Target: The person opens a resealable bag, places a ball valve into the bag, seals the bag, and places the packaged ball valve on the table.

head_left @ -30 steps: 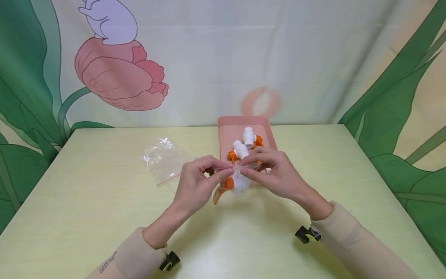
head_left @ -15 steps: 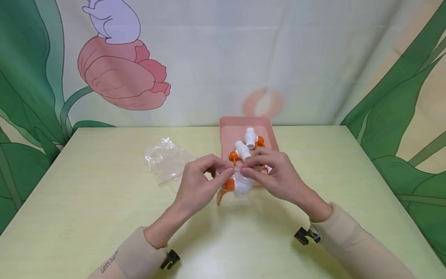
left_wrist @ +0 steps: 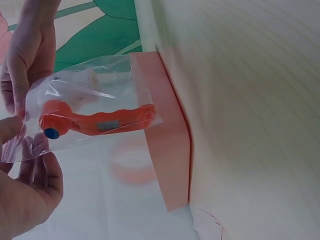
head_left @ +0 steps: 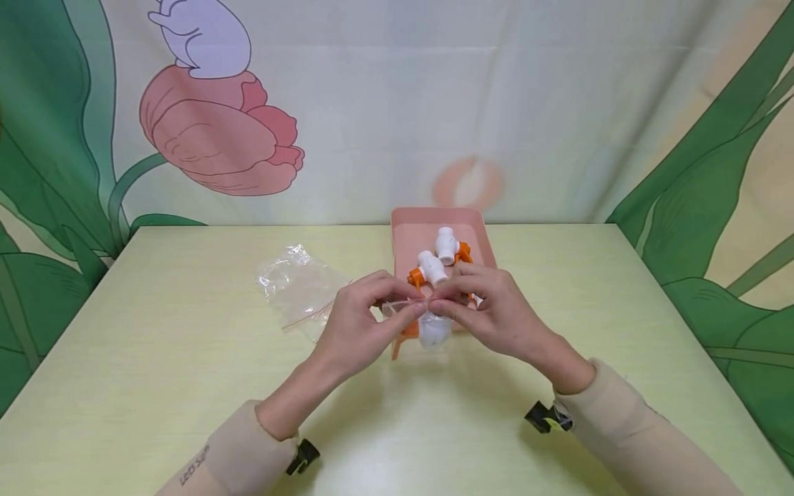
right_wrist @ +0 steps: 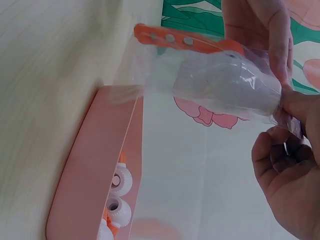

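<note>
A clear zip bag hangs between both hands, and inside it is a white ball valve with a long orange lever handle. My left hand pinches the bag's top strip between thumb and index finger. Right beside it, my right hand pinches the same strip, the two thumb tips close together near the middle. The valve hangs below the strip, over the near end of the pink tray in the head view. Part of its orange handle is hidden behind the left fingers there.
In the tray lie more white valves with orange handles, such as one valve at the back; the hands cover others. Another clear zip bag lies flat on the table left of the tray. A printed curtain stands behind the table.
The left hand has slid slightly right along the strip, bringing its fingertips close to the right hand's. The bagged valve has shifted a little right and its orange end shows less.
</note>
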`<control>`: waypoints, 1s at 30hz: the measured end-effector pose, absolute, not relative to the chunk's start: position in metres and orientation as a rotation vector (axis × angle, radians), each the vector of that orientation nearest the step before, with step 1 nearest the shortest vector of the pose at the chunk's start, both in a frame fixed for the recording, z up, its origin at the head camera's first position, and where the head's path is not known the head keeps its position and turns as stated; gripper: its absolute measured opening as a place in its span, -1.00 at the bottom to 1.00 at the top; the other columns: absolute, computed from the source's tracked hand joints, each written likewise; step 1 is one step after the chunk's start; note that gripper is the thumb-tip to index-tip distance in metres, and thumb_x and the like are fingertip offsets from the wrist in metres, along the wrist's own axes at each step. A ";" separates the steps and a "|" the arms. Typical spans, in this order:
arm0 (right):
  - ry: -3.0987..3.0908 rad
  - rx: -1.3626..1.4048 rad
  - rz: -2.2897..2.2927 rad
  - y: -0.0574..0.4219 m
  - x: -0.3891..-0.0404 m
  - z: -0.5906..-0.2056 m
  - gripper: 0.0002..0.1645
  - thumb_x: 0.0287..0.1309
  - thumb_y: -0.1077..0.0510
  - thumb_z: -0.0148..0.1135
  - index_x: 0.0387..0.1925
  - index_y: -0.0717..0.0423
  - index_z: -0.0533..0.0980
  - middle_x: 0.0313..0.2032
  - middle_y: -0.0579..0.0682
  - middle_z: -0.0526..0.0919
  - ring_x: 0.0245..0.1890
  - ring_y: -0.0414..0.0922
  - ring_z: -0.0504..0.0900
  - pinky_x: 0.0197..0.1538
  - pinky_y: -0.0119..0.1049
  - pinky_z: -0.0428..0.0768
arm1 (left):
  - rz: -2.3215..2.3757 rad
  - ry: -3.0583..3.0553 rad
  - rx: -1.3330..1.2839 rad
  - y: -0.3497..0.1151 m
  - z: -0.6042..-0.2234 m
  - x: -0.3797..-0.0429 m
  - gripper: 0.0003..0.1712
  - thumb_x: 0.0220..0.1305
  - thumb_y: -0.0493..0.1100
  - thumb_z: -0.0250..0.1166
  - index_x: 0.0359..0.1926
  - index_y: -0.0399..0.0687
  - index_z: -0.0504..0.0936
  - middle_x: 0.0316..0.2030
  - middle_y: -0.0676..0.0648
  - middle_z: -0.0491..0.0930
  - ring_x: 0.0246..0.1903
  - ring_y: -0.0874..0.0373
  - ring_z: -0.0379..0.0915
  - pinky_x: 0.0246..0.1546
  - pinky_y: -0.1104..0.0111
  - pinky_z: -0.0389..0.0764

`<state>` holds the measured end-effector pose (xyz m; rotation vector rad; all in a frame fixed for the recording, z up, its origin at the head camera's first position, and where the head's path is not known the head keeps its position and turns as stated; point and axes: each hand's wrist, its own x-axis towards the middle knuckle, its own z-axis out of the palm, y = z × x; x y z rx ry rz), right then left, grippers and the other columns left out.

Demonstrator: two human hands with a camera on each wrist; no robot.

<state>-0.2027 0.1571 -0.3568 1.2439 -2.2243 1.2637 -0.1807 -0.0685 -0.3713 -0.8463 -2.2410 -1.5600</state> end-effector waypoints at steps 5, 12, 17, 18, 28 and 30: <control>-2.251 1.279 1.244 0.158 -0.203 -0.356 -0.85 0.10 0.35 0.51 -0.31 0.09 0.74 -0.39 -0.18 0.63 -0.48 -0.18 0.43 -0.45 -0.29 0.40 | -1.499 -2.266 -0.870 -0.069 -0.372 -0.181 -0.96 0.29 -0.25 0.47 -0.25 -0.10 0.78 -0.31 0.12 0.61 -0.32 0.24 0.55 -0.39 0.30 0.57; -2.335 1.255 1.195 0.156 -0.201 -0.353 -0.85 0.14 0.32 0.50 -0.32 0.02 0.71 -0.38 -0.22 0.64 -0.46 -0.20 0.47 -0.45 -0.32 0.44 | -1.408 -2.297 -0.860 -0.067 -0.371 -0.179 -0.95 0.33 -0.24 0.43 -0.26 -0.14 0.76 -0.32 0.10 0.59 -0.36 0.23 0.50 -0.47 0.36 0.50; -2.342 1.267 1.116 0.154 -0.200 -0.351 -0.85 0.14 0.34 0.49 -0.33 0.07 0.68 -0.43 -0.22 0.59 -0.43 -0.19 0.46 -0.38 -0.35 0.46 | -1.373 -2.300 -0.860 -0.067 -0.371 -0.178 -0.95 0.33 -0.23 0.43 -0.25 -0.14 0.75 -0.34 0.10 0.57 -0.36 0.24 0.49 -0.50 0.37 0.45; -2.339 1.270 1.100 0.153 -0.199 -0.350 -0.85 0.14 0.34 0.49 -0.33 0.08 0.67 -0.42 -0.22 0.59 -0.43 -0.19 0.46 -0.37 -0.35 0.46 | -1.368 -2.298 -0.864 -0.067 -0.372 -0.177 -0.95 0.34 -0.24 0.42 -0.25 -0.14 0.75 -0.34 0.09 0.57 -0.34 0.24 0.50 -0.50 0.37 0.45; -2.345 1.351 1.048 0.149 -0.196 -0.350 -0.88 0.21 0.35 0.40 -0.36 0.12 0.60 -0.43 -0.16 0.56 -0.46 -0.19 0.47 -0.40 -0.33 0.55 | -1.234 -2.261 -0.976 -0.065 -0.375 -0.177 -0.93 0.30 -0.36 0.36 -0.29 -0.14 0.66 -0.36 0.04 0.54 -0.32 0.21 0.49 -0.30 0.32 0.59; -2.343 1.359 1.033 0.149 -0.196 -0.350 -0.89 0.21 0.36 0.38 -0.35 0.14 0.59 -0.42 -0.15 0.55 -0.46 -0.20 0.48 -0.39 -0.34 0.57 | -1.179 -2.272 -0.972 -0.065 -0.374 -0.176 -0.94 0.29 -0.36 0.37 -0.30 -0.14 0.66 -0.35 0.03 0.55 -0.32 0.20 0.48 -0.29 0.34 0.59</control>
